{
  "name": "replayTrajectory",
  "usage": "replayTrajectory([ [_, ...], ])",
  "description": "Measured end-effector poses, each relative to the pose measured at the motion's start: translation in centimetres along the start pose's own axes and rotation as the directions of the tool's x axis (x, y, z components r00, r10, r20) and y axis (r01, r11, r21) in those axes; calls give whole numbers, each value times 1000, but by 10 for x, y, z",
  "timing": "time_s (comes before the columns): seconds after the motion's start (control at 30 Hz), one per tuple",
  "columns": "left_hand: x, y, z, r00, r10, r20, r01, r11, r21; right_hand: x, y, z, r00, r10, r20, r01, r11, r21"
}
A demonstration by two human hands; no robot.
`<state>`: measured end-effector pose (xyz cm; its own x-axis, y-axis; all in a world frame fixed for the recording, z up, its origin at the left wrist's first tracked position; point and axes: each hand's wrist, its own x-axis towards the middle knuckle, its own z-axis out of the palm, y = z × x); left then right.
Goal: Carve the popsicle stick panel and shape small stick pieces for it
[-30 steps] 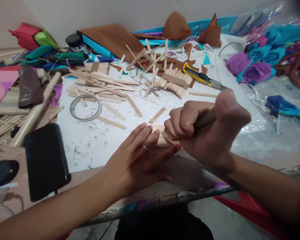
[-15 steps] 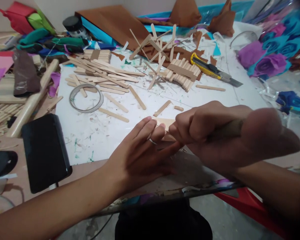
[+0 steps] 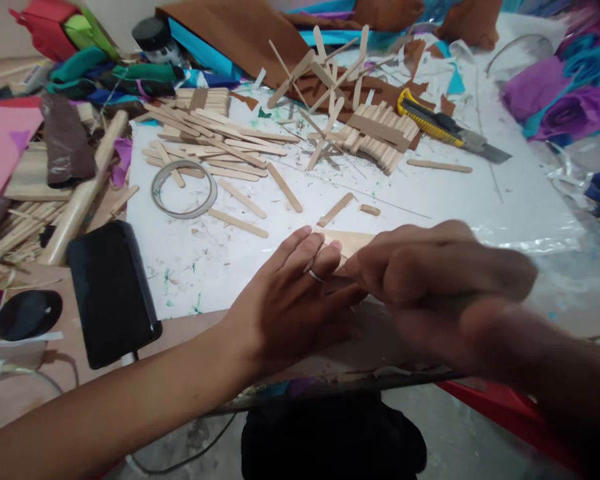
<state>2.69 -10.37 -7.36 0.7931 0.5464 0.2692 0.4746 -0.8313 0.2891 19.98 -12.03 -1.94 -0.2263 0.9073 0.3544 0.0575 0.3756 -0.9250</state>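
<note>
My left hand (image 3: pixel 290 300) lies flat with fingers stretched out, pressing down on a flat piece of pale wooden sticks (image 3: pixel 353 241) at the near edge of the white sheet (image 3: pixel 430 193). A ring sits on one finger. My right hand (image 3: pixel 430 280) is smeared by motion, its fingers curled in a fist around a wooden-handled tool, right beside the left fingertips and over the same wooden piece. A short stick (image 3: pixel 336 209) and a small cut-off bit (image 3: pixel 370 210) lie just beyond.
A black phone (image 3: pixel 111 293) lies left of my left arm. Behind are a tape ring (image 3: pixel 184 189), loose craft sticks (image 3: pixel 215 143), a glued stick panel (image 3: pixel 375 137) and a yellow utility knife (image 3: pixel 440 125). Paper roses (image 3: pixel 560 100) fill the right; a wooden dowel (image 3: pixel 83 193) the left.
My right hand has dropped lower and flatter over the wooden piece while still gripping the tool. The left hand stays pressed down. The view has tilted downward.
</note>
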Motion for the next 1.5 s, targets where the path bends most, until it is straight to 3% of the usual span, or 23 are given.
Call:
replayTrajectory([
  [0.03, 0, 0, 1, 998, 54, 12, -55, 996, 76, 0, 7, 0, 988, -143, -62, 145, 989, 37],
  [0.1, 1, -1, 2, 998, 66, 16, -68, 987, 146, 1, 22, 1, 944, -316, -91, 327, 932, 154],
  [0.17, 2, -1, 1, 997, 69, 18, -71, 988, 135, 6, 30, 0, 957, -282, -67, 290, 936, 202],
  [0.27, 4, -4, -5, 994, 88, 60, -96, 986, 135, 15, 21, -4, 957, -213, -199, 269, 907, 324],
  [0.33, 4, -8, -10, 993, 90, 76, -98, 988, 120, 20, 5, -12, 949, -31, -314, 168, 892, 419],
  [0.37, 3, -11, -12, 992, 100, 79, -108, 990, 95, 21, -2, -17, 949, 27, -315, 126, 882, 454],
  [0.43, 4, -19, -15, 984, 146, 105, -149, 989, 15, 24, -11, -29, 960, 104, -259, 28, 888, 458],
  [0.5, 7, -28, -17, 966, 231, 115, -223, 972, -78, 27, -11, -40, 983, 149, -108, -83, 883, 463],
  [0.57, 11, -35, -19, 950, 291, 110, -277, 953, -123, 30, -5, -47, 982, 186, 38, -182, 866, 466],
  [0.63, 15, -38, -20, 942, 324, 92, -310, 941, -135, 32, 2, -49, 970, 220, 100, -241, 844, 479],
  [0.83, 17, -39, -21, 947, 320, 20, -316, 943, -110, 30, 5, -44, 968, 214, 129, -249, 822, 513],
  [1.0, 14, -40, -19, 953, 291, -80, -302, 923, -237, 33, 2, -43, 965, 222, 137, -261, 825, 501],
  [1.23, 16, -39, -19, 944, 305, -124, -327, 911, -250, 36, -2, -34, 918, 397, 14, -352, 796, 492],
  [1.5, 12, -40, -17, 950, 278, -138, -306, 917, -256, 42, 0, -30, 896, 435, -90, -343, 806, 483],
])
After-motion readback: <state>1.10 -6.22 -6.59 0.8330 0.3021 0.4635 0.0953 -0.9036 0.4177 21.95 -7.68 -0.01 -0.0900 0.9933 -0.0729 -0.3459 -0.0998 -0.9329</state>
